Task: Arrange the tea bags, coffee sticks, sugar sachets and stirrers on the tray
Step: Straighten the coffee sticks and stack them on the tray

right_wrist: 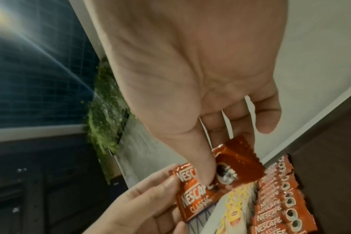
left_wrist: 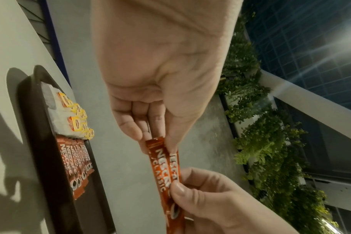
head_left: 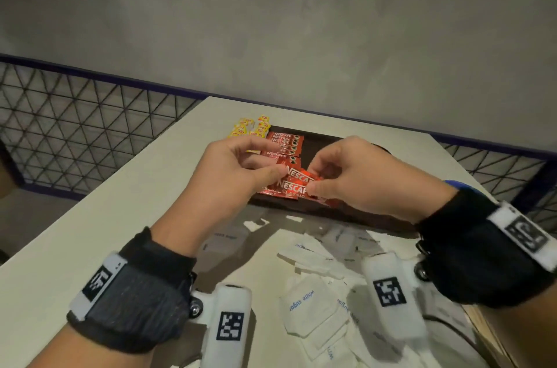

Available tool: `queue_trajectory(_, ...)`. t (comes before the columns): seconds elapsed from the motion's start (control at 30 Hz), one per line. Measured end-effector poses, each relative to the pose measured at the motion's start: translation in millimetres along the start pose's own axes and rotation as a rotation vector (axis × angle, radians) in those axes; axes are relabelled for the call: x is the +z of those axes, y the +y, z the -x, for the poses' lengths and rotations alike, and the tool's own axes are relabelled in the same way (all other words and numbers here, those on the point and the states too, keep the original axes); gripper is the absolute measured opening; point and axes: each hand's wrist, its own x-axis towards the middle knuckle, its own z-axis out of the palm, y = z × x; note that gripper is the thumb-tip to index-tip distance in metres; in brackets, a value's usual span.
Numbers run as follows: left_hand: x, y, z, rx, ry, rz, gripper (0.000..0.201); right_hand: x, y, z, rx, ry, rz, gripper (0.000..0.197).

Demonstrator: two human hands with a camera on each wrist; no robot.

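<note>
Nearest, flat white paper sugar sachets lie scattered on the pale table. Beyond them, above the dark tray, the left hand and right hand each pinch one end of a small bundle of glossy red Nescafé coffee sticks, both grips pressed on foil. The slick sticks could fan apart and spill if either pinch loosens. Farther, laid coffee sticks, then yellow-tagged tea bags.
</note>
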Motion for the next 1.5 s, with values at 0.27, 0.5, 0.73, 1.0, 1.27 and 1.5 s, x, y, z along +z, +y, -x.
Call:
queue_trajectory(0.27,-40.0,-3.8,-18.9,0.065,0.472,0.058,0.012,31.2,5.0,-81.4,0.075,-0.09,0.132,0.018)
queue_trajectory(0.5,-41.1,0.6,-20.3,0.043,0.455,0.166,0.011,51.8,1.7,-98.1,0.021,-0.256,0.313,0.016)
queue_trajectory(0.73,-39.5,2.2,-20.2,0.03,0.426,0.219,0.012,51.6,-0.6,-100.9,-0.048,-0.33,0.405,0.024)
queue_trajectory(1.0,-36.7,4.2,-18.0,0.004,0.408,0.242,0.011,54.8,2.1,-103.9,-0.079,-0.308,0.415,0.013)
queue_trajectory(1.27,-37.4,5.8,-18.2,0.002,0.414,0.241,0.013,55.0,7.1,-105.0,-0.114,-0.243,0.406,0.023)
queue_trajectory(1.5,-36.4,3.8,-18.3,0.005,0.412,0.234,0.012,60.7,11.8,-104.6,-0.11,-0.223,0.425,0.03)
